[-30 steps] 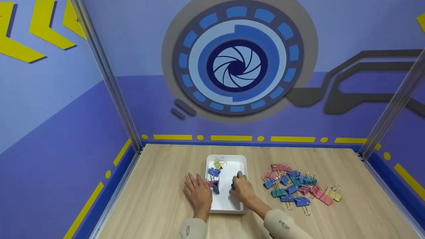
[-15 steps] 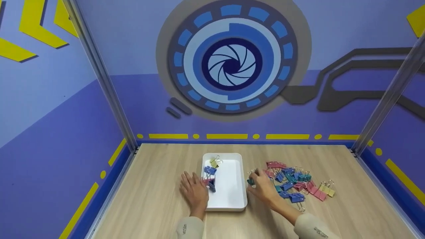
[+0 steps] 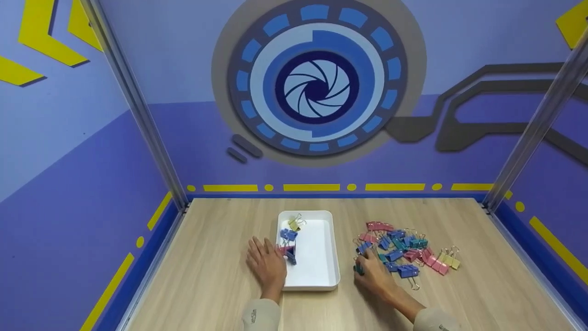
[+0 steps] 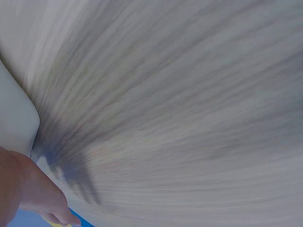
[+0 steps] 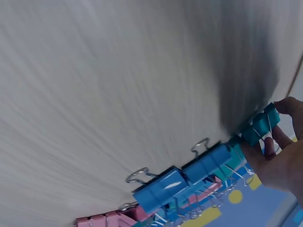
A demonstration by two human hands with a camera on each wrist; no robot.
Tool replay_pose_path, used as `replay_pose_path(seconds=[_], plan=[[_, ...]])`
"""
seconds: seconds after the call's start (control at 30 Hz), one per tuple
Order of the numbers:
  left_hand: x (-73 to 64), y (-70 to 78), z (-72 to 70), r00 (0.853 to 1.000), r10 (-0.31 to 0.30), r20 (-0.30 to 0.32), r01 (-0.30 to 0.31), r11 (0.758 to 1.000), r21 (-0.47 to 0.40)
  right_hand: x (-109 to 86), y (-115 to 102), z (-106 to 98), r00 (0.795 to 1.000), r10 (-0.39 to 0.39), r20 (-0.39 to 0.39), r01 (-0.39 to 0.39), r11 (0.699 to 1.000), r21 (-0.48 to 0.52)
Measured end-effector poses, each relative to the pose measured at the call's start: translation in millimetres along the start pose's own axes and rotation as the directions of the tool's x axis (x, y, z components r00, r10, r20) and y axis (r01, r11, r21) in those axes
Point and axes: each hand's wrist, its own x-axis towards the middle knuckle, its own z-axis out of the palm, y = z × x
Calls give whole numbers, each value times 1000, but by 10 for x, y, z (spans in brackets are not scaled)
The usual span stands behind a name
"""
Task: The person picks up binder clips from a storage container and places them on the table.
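My right hand pinches a teal binder clip between thumb and fingers, at the left edge of a heap of binder clips. In the right wrist view two blue binder clips lie close by the hand. My left hand lies with straight fingers along the left wall of a white tray. Inside the tray, down its left side, sit a yellow binder clip, a blue binder clip, a pink binder clip and a dark blue binder clip.
Pink, blue, teal and yellow binder clips spread over the wooden table to the right of the tray, among them a long pink row at the back and a yellow clip at the right. Patterned walls enclose the table behind and at both sides.
My right hand has moved right, out of the tray and over to the heap, with the teal binder clip in its fingers. The left hand stays at the tray; the head view has shifted slightly.
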Motion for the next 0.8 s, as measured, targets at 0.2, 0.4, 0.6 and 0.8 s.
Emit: replay_pose_path(seconds=[0.2, 0.4, 0.6, 0.8], plan=[[5, 12, -6, 1000, 1, -6, -1, 1000, -2, -18, 88, -7, 1000, 20, -20, -21, 999, -37], [-2, 9, -35, 1000, -9, -3, 9, 1000, 16, 2, 78, -73, 997, -41, -64, 35, 995, -88], [3, 1, -31, 1000, -6, 0, 6, 1000, 7, 114, -18, -160, 955, -213, -205, 171, 964, -202], [0, 9, -5, 1000, -1, 6, 1, 1000, 7, 290, -275, -200, 930, -266, -254, 214, 953, -217]])
